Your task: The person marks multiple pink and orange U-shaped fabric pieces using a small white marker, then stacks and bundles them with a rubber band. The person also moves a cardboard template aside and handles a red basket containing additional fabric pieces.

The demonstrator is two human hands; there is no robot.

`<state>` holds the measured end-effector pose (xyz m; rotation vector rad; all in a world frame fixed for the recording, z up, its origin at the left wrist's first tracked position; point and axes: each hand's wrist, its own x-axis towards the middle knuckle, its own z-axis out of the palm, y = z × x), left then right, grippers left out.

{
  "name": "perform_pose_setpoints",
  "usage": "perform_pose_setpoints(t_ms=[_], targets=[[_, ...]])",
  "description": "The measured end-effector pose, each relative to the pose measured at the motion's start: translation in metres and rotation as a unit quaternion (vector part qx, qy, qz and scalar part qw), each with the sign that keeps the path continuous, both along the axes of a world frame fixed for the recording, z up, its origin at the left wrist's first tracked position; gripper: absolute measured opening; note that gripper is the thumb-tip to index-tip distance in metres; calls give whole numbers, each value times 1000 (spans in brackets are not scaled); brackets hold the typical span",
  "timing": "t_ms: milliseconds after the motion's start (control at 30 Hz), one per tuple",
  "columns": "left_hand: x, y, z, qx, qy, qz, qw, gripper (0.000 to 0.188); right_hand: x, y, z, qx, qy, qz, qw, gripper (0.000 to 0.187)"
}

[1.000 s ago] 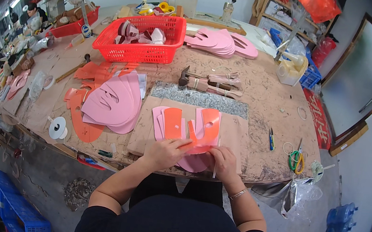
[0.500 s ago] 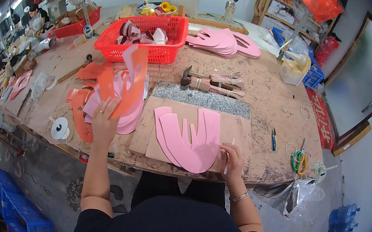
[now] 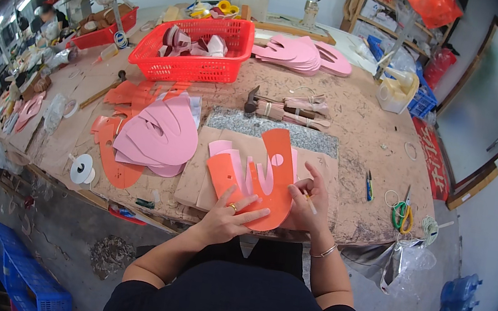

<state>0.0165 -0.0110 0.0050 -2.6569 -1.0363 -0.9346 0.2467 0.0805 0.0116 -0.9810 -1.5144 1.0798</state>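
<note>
An orange template (image 3: 279, 188), U-shaped with slots and small holes, lies over the pink cut pieces (image 3: 222, 147) in front of me. Its outline nearly covers them; pink shows at the top left and through the slots. My left hand (image 3: 225, 218) rests flat on the template's lower left with fingers spread, pressing on it. At its right edge, my right hand (image 3: 312, 201) holds a slim white pen (image 3: 310, 204) between thumb and fingers, forefinger raised. Beneath the pieces is a brown board (image 3: 192, 179). More pink pieces (image 3: 160, 134) lie stacked at left, partly over other orange templates (image 3: 110, 165).
Behind stand a red basket (image 3: 191, 72) with scraps and a fanned pink stack (image 3: 300, 54). A hammer (image 3: 252, 99) and bundled strips (image 3: 304, 115) lie beyond the board. At right are scissors (image 3: 403, 215) and a small cutter (image 3: 370, 187); at left, a white spool (image 3: 81, 170).
My left hand has brought the orange template from the left stack and laid it over the pink pieces. My right hand has risen slightly, still holding the pen.
</note>
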Motion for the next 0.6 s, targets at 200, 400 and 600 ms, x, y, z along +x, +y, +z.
perform_pose_setpoints(t_ms=[200, 400, 600], targets=[[-17, -12, -6, -93, -81, -29, 992, 13, 5, -15, -2, 124, -204, -46, 970, 44], [4, -21, -9, -113, -89, 142, 979, 48, 3, -21, -10, 180, -258, -70, 947, 26], [14, -20, -13, -111, -44, 166, 979, 59, 7, -17, -4, 168, -280, -64, 943, 22]])
